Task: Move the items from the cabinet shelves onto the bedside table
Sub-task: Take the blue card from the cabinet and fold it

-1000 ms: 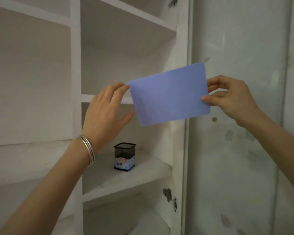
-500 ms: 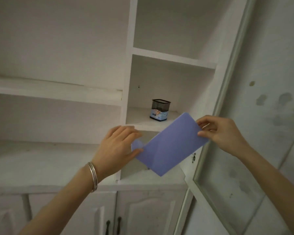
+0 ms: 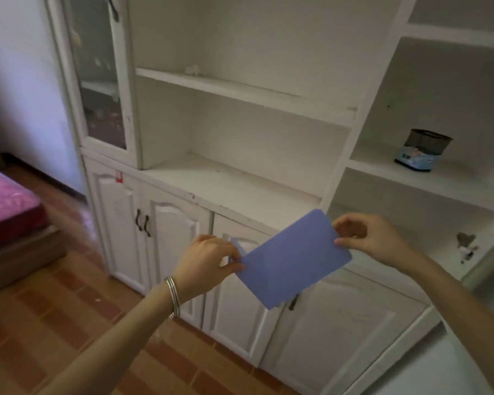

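Head view, left to right. Bed [image 3: 6, 206] with a pink quilted cover stands on the brick-patterned floor [image 3: 54, 323]; the bedside table is not visible. Left hand [image 3: 208, 263], bangles [image 3: 174, 296] at the wrist, pinches the lower left edge of the sheet [image 3: 293, 260]; right hand [image 3: 371, 238] pinches its upper right corner, so the fingers of both hands grasp it. Held tilted before the white cabinet [image 3: 240, 172], clear of every shelf, this thin, flexible, matte blue rectangle has rounded corners. Carrying it well probably calls for light tension between both grips, preventing sag or creasing. Mesh cup [image 3: 425, 149], dark with a printed blue band, remains on the right shelf.
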Tool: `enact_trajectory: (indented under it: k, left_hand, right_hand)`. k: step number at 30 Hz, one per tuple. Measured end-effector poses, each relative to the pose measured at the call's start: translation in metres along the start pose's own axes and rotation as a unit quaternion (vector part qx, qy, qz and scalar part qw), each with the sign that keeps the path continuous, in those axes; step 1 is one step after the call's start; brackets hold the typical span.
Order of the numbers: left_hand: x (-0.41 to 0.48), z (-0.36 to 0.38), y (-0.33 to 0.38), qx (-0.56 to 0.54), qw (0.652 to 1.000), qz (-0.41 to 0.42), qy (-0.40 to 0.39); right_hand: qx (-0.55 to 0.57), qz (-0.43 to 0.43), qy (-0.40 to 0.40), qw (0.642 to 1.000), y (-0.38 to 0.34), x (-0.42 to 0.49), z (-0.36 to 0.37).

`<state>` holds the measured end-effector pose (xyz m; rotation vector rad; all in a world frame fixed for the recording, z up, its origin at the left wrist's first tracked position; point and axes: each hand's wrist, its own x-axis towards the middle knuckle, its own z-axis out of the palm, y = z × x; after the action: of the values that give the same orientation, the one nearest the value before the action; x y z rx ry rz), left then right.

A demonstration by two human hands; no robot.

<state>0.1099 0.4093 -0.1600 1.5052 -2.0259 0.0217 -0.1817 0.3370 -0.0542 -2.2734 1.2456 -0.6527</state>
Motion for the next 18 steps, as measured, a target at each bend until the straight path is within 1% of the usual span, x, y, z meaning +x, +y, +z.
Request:
enact_trajectory:
  k: [4,10,13,15,18]
  left_hand:
    - [-0.057,-0.037,-0.035,0.028,0.995,-0.092,0.006]
    - [-0.149,-0.108,-0.084,0.035,0.976,-0.209,0.052]
    - [-0.202,-0.142,-0.115,0.058,0.968,-0.234,0.073]
    - [-0.242,-0.168,-0.132,0.1,0.962,-0.238,0.084]
    - [-0.3,-0.203,-0.147,0.159,0.952,-0.243,0.096]
  right_hand:
    - [0.01,-0.055,-0.058,0.997,-0.042,0.018,0.049]
    - [0.013,-0.128,-0.126,0.984,-0.134,0.036,0.131]
    - [0.011,-0.159,-0.149,0.976,-0.193,0.038,0.181]
    - [0.005,-0.175,-0.173,0.969,-0.233,0.037,0.219]
    - [0.029,-0.173,-0.203,0.963,-0.291,0.032,0.276]
